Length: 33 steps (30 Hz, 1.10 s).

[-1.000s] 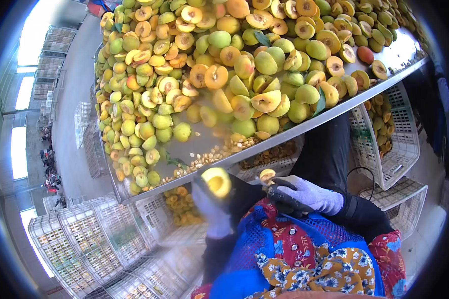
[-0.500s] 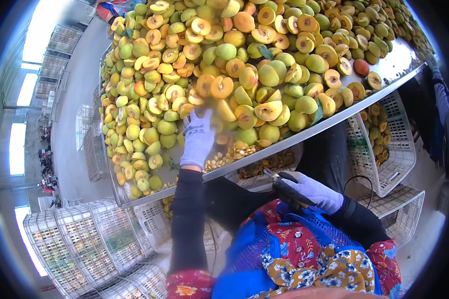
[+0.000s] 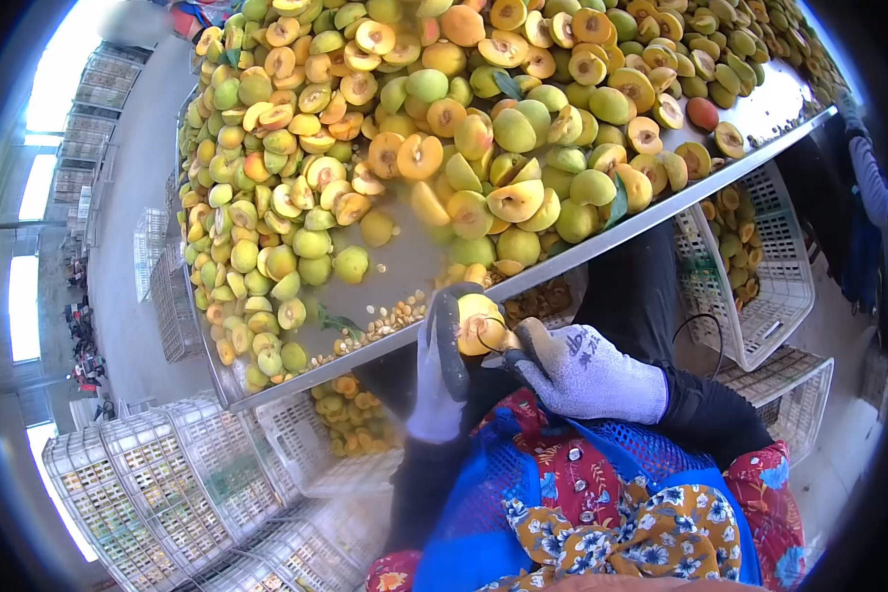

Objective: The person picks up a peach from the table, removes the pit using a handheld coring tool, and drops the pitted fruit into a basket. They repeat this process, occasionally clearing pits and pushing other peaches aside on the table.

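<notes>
My left hand (image 3: 438,370), in a pale glove with dark fingers, is closed around a peach half (image 3: 478,324) just off the table's front edge. Its yellow cut face is turned towards my right hand (image 3: 590,373). That hand, gloved alike, grips a small pitting tool (image 3: 508,341) whose thin curved metal tip meets the cut face; the fingers cover most of its handle. Beyond them, heaps of green and yellow peach halves (image 3: 519,200) cover much of the metal table (image 3: 395,259). Loose pits (image 3: 395,318) lie along its near rim.
Under the table, a white crate (image 3: 350,449) holds peach pieces, and another crate (image 3: 750,266) with fruit stands at the right. Stacked white crates (image 3: 168,469) are at lower left. A person's sleeve (image 3: 870,183) shows at the far right.
My left hand has come back from the heap with a peach half. My right hand has moved left and up, bringing the pitting tool to the fruit. The view has shifted slightly.
</notes>
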Motion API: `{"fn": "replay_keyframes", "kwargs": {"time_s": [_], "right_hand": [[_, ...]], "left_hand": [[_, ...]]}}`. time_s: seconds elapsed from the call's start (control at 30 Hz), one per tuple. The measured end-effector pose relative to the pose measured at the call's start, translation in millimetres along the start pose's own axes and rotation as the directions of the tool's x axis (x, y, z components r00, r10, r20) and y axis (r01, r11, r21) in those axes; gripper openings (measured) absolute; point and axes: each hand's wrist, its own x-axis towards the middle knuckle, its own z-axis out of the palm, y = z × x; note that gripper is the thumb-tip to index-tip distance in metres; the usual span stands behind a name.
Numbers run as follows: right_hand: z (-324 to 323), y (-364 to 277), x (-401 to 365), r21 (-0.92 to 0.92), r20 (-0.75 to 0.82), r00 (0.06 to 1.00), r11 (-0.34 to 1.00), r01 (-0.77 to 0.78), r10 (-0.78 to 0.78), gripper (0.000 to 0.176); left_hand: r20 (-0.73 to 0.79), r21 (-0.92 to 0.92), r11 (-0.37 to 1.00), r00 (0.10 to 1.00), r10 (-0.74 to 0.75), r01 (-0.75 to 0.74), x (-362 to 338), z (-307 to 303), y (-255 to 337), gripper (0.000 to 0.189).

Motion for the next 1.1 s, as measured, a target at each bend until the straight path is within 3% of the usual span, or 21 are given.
{"fn": "replay_keyframes", "kwargs": {"time_s": [0.03,0.07,0.13,0.23,0.33,0.43,0.5,0.6,0.63,0.67,0.7,0.77,0.8,0.87,0.9,0.97,1.0,1.07,1.1], "right_hand": [[-2,-3,1,-0.089,-0.003,0.997,0.993,0.073,-0.074,0.028],[-2,-4,-1,-0.068,0.018,1.0,0.998,0.008,-0.007,0.028],[-1,-4,-4,-0.033,0.059,0.991,0.992,-0.122,0.123,0.028],[9,8,-10,-0.104,0.072,0.997,0.994,0.046,-0.038,0.029],[-1,0,-8,0.095,0.232,0.943,0.959,-0.266,0.239,0.03],[-1,6,-15,0.03,0.232,0.972,0.998,-0.051,0.043,0.03],[-4,16,-17,0.252,0.267,0.963,0.964,-0.088,0.019,0.03],[1,21,-21,0.169,0.219,0.976,0.985,-0.023,-0.015,0.031],[4,25,-22,0.054,0.198,0.979,0.998,0.038,-0.048,0.032],[4,24,-21,-0.064,0.183,0.98,0.993,0.095,-0.082,0.033],[1,19,-21,-0.011,0.158,0.987,1.0,-0.003,0.005,0.033],[-4,6,-22,0.104,0.123,0.975,0.975,-0.197,0.184,0.031],[-3,8,-24,-0.026,0.088,0.994,0.997,-0.068,0.07,0.031],[-2,14,-30,-0.294,0.068,0.984,0.94,0.176,-0.163,0.031],[-1,16,-32,-0.28,0.079,0.986,0.946,0.162,-0.145,0.031],[1,17,-34,-0.249,0.101,0.988,0.959,0.136,-0.114,0.032],[1,15,-34,-0.155,0.09,0.996,0.987,0.03,-0.016,0.034],[-1,6,-32,0.041,0.098,0.98,0.983,-0.181,0.176,0.037],[2,8,-34,-0.019,0.068,0.993,0.995,-0.096,0.097,0.037]], "left_hand": [[0.039,0.153,0.979,0.991,0.127,-0.132,-5,3,0,0.039],[0.098,0.296,0.918,0.964,0.246,-0.264,-10,5,-1,0.041],[-0.043,-0.035,0.999,0.999,-0.024,0.023,-10,7,-23,0.034],[-0.156,0.116,0.993,0.988,-0.001,0.019,-11,12,-28,0.029],[-0.19,0.239,0.971,0.98,0.058,-0.012,-12,17,-28,0.03],[-0.237,0.317,0.948,0.97,0.052,0.026,-14,27,-20,0.03],[-0.225,0.311,0.95,0.974,0.035,0.038,-14,30,-16,0.032],[-0.182,0.349,0.935,0.983,0.007,0.058,-12,24,-30,0.033],[-0.166,0.368,0.928,0.986,0.003,0.059,-9,21,-34,0.033],[-0.112,0.272,0.962,0.994,0.021,0.01,-8,20,-28,0.033],[-0.063,0.168,0.985,0.997,0.046,-0.035,-6,22,-18,0.034],[0.076,0.126,0.992,0.997,0.021,-0.03,-5,15,-13,0.037],[0.046,-0.117,0.99,0.996,-0.076,0.081,-5,18,-14,0.037],[0.06,-0.572,0.777,0.959,-0.279,0.262,-7,26,-16,0.037],[0.164,-0.68,0.633,0.918,-0.361,0.37,-6,22,-25,0.044],[0.219,-0.755,0.486,0.868,-0.445,0.44,-7,27,-23,0.04],[0.249,-0.786,0.406,0.84,-0.482,0.466,-7,30,-22,0.039],[0.196,-0.682,0.608,0.902,-0.383,0.407,-9,30,-30,0.04],[0.154,-0.507,0.8,0.947,-0.282,0.321,-11,30,-31,0.041]]}}
